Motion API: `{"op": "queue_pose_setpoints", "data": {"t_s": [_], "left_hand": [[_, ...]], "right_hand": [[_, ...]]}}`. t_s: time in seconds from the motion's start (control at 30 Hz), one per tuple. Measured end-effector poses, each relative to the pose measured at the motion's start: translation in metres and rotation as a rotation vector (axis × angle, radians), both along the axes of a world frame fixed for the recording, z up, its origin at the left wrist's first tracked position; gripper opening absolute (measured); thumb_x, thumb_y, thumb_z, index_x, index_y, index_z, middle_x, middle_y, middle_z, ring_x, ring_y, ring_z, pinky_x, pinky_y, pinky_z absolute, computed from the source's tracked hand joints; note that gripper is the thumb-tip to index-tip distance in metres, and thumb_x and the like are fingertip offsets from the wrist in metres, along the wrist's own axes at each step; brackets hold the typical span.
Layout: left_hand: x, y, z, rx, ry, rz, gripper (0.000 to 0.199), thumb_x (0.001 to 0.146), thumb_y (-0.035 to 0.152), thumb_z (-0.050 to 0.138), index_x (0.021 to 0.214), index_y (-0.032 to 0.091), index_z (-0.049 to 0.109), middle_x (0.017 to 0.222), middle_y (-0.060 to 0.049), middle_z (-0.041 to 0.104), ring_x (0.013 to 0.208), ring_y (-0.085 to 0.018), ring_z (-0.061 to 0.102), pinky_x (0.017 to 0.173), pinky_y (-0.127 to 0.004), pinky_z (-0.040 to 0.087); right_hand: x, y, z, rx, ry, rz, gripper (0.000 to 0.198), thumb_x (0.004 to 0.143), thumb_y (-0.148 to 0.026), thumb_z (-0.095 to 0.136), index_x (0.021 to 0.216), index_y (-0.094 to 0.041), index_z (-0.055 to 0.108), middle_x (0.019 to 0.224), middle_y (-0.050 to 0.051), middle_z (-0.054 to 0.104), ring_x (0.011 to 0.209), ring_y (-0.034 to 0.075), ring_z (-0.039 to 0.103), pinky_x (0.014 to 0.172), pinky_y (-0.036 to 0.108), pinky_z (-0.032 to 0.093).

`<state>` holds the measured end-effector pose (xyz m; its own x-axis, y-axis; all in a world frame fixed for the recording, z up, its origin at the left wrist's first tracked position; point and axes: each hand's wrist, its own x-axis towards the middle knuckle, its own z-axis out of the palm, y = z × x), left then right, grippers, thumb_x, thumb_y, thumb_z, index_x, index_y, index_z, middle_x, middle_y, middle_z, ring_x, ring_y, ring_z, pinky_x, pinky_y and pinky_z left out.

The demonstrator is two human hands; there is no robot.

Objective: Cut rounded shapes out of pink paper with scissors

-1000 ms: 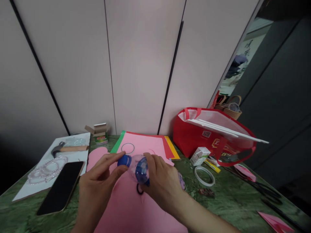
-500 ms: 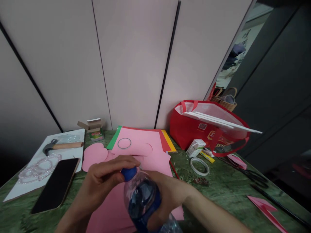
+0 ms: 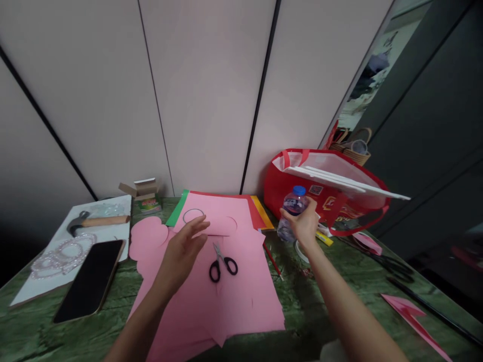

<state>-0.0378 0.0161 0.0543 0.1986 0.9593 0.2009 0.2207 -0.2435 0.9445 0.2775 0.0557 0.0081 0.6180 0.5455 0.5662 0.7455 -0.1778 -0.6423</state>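
My right hand (image 3: pixel 306 222) grips a clear plastic bottle (image 3: pixel 287 217) with a blue cap, upright in front of the red bag. Whether its base touches the table I cannot tell. My left hand (image 3: pixel 184 247) hovers over the pink paper (image 3: pixel 249 286), fingers apart and holding nothing. Just right of it, black-handled scissors (image 3: pixel 222 264) lie on the pink sheets, blades slightly spread. A thin dark ring (image 3: pixel 187 212) rests on the paper beyond my left fingers. Behind my right wrist, a roll of white tape (image 3: pixel 301 254) is partly hidden.
The red bag (image 3: pixel 298 176) holds white boards at the back right. At left, a hammer (image 3: pixel 101 221) and beaded strands (image 3: pixel 62 256) lie on a white board, beside a phone (image 3: pixel 90 281). A small open box (image 3: pixel 149 196) stands behind. A red pencil (image 3: pixel 272 260) lies right of the paper.
My right hand has carried the bottle from the front middle to the back right. The left hand has let go of the blue cap, uncovering the scissors.
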Motion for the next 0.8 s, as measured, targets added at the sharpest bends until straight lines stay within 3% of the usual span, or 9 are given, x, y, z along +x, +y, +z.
{"op": "queue_pose_setpoints", "data": {"t_s": [0.17, 0.37, 0.5, 0.53, 0.57, 0.6, 0.67, 0.8], "left_hand": [[0.005, 0.001, -0.002, -0.003, 0.042, -0.013, 0.041, 0.079, 0.034, 0.049, 0.118, 0.02, 0.048, 0.108, -0.008, 0.063, 0.105, -0.019, 0.055, 0.087, -0.035, 0.044], [0.003, 0.009, -0.016, 0.012, 0.204, -0.036, 0.039, 0.079, 0.034, 0.046, 0.115, 0.02, 0.05, 0.106, -0.007, 0.064, 0.098, -0.018, 0.058, 0.084, -0.032, 0.045], [-0.003, 0.026, -0.041, -0.067, 0.371, 0.041, 0.027, 0.075, 0.027, 0.046, 0.098, 0.017, 0.058, 0.086, -0.007, 0.066, 0.083, -0.021, 0.061, 0.076, -0.034, 0.046], [-0.004, 0.03, -0.048, -0.094, 0.382, 0.052, 0.024, 0.074, 0.023, 0.046, 0.093, 0.016, 0.059, 0.079, -0.007, 0.066, 0.078, -0.021, 0.062, 0.074, -0.034, 0.046], [-0.004, 0.033, -0.054, -0.129, 0.385, 0.057, 0.021, 0.073, 0.02, 0.045, 0.089, 0.015, 0.059, 0.073, -0.006, 0.065, 0.072, -0.021, 0.062, 0.071, -0.034, 0.047], [-0.003, 0.036, -0.06, -0.172, 0.38, 0.054, 0.02, 0.073, 0.018, 0.044, 0.086, 0.015, 0.059, 0.071, -0.006, 0.064, 0.067, -0.02, 0.061, 0.066, -0.032, 0.047], [-0.001, 0.038, -0.07, -0.264, 0.349, 0.046, 0.02, 0.074, 0.015, 0.042, 0.086, 0.014, 0.057, 0.071, -0.006, 0.062, 0.06, -0.016, 0.06, 0.059, -0.029, 0.048], [0.004, 0.036, -0.078, -0.426, 0.24, 0.017, 0.028, 0.075, 0.013, 0.041, 0.101, 0.011, 0.051, 0.078, -0.007, 0.061, 0.055, -0.013, 0.06, 0.053, -0.025, 0.049]], "right_hand": [[0.005, 0.006, -0.015, 0.033, 0.014, -0.064, 0.079, 0.058, -0.046, 0.067, 0.12, -0.008, 0.036, 0.103, 0.022, 0.059, 0.09, 0.034, 0.058, 0.076, 0.042, 0.042], [0.001, 0.002, -0.004, 0.087, -0.014, -0.016, 0.083, 0.06, -0.045, 0.068, 0.123, -0.008, 0.032, 0.111, 0.022, 0.053, 0.099, 0.033, 0.052, 0.081, 0.042, 0.041], [-0.04, -0.033, 0.003, 0.232, -0.096, -0.06, 0.08, 0.068, -0.04, 0.064, 0.129, -0.009, 0.023, 0.129, 0.023, 0.033, 0.121, 0.034, 0.03, 0.095, 0.046, 0.029], [-0.058, -0.044, 0.001, 0.25, -0.135, -0.013, 0.067, 0.073, -0.036, 0.06, 0.126, -0.009, 0.028, 0.125, 0.022, 0.037, 0.118, 0.032, 0.035, 0.094, 0.045, 0.031], [-0.077, -0.054, -0.002, 0.187, -0.177, 0.116, 0.047, 0.079, -0.03, 0.052, 0.119, -0.011, 0.036, 0.116, 0.018, 0.045, 0.11, 0.028, 0.042, 0.091, 0.043, 0.035], [-0.097, -0.062, -0.006, 0.016, -0.223, 0.321, 0.029, 0.084, -0.024, 0.045, 0.111, -0.014, 0.044, 0.106, 0.014, 0.052, 0.101, 0.025, 0.049, 0.087, 0.039, 0.039], [-0.133, -0.07, -0.017, -0.491, -0.306, 0.672, 0.022, 0.086, -0.017, 0.038, 0.103, -0.019, 0.052, 0.099, 0.008, 0.058, 0.095, 0.02, 0.054, 0.082, 0.033, 0.042], [-0.178, -0.059, -0.037, -0.73, -0.304, 0.658, 0.019, 0.078, -0.018, 0.055, 0.094, -0.012, 0.061, 0.09, 0.016, 0.062, 0.09, 0.029, 0.056, 0.071, 0.035, 0.045]]}}
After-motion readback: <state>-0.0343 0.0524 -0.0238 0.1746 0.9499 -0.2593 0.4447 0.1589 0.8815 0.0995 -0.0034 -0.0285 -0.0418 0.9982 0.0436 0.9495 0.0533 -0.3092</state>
